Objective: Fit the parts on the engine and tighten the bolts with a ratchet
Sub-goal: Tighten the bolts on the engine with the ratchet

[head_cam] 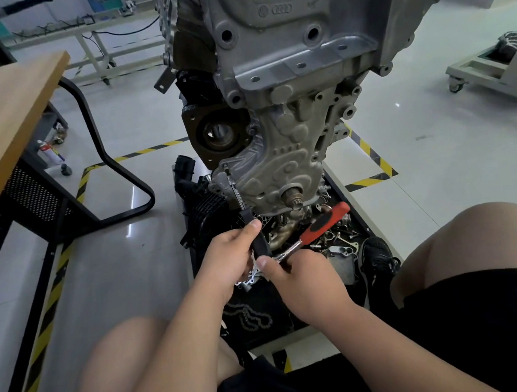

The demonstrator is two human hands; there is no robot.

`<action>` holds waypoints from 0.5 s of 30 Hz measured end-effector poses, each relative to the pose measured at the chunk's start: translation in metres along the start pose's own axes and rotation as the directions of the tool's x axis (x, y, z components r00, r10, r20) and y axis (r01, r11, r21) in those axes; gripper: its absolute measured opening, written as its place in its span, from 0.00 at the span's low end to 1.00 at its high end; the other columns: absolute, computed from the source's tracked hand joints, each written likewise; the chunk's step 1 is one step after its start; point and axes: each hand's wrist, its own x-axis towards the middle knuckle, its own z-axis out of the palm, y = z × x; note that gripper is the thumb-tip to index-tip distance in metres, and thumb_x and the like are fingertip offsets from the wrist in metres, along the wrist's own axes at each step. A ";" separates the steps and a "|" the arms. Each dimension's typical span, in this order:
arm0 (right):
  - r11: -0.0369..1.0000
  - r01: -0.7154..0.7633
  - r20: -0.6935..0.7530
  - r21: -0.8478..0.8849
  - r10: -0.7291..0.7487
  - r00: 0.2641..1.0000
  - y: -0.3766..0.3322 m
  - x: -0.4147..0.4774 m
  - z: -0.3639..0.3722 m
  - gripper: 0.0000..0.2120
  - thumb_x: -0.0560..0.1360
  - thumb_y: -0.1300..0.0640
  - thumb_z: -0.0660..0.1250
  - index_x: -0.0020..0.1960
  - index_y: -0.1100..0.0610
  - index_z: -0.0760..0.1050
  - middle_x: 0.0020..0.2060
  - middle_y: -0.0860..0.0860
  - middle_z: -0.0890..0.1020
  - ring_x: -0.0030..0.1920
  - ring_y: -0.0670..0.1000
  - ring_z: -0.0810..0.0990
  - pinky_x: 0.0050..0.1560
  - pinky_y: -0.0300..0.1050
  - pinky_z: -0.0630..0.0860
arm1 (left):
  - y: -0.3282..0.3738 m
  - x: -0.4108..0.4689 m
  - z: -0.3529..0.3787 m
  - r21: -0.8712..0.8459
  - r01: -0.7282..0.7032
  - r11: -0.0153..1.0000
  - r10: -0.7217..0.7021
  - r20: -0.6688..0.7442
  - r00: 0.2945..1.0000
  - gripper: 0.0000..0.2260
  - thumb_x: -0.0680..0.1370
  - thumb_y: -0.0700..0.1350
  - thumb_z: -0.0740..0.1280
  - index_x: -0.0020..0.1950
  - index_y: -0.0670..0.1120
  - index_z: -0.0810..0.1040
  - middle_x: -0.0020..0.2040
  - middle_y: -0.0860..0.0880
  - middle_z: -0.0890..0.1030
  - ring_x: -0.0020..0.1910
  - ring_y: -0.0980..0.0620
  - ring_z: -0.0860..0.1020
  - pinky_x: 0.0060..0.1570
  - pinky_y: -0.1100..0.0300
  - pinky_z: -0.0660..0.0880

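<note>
A grey engine (pixel 284 64) hangs upright in front of me, with a ribbed cover (pixel 283 167) at its lower end. A long extension bar (pixel 234 189) runs from a bolt (pixel 225 166) at the cover's left edge down to a black handle (pixel 257 238). My left hand (pixel 232 260) grips that black handle. My right hand (pixel 298 275) holds the ratchet's head end, where it meets the handle. The ratchet's red and black grip (pixel 324 222) points up to the right.
Below the engine a black tray (pixel 348 285) holds several loose bolts, brackets, a chain (pixel 248 319) and black plastic parts (pixel 200 209). A wooden table (pixel 0 122) stands to the left. Yellow-black floor tape surrounds the stand. My knees frame the tray.
</note>
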 end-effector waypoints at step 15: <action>0.298 -0.552 0.522 0.779 0.180 0.833 -0.012 -0.008 0.012 0.24 0.81 0.40 0.54 0.43 0.60 0.73 0.23 0.52 0.70 0.22 0.51 0.67 0.28 0.41 0.67 | 0.001 -0.002 0.002 -0.066 -0.014 0.998 0.020 0.090 0.996 0.24 0.61 0.71 0.65 0.41 0.53 0.85 0.24 0.52 0.72 0.20 0.56 0.66 0.19 0.67 0.60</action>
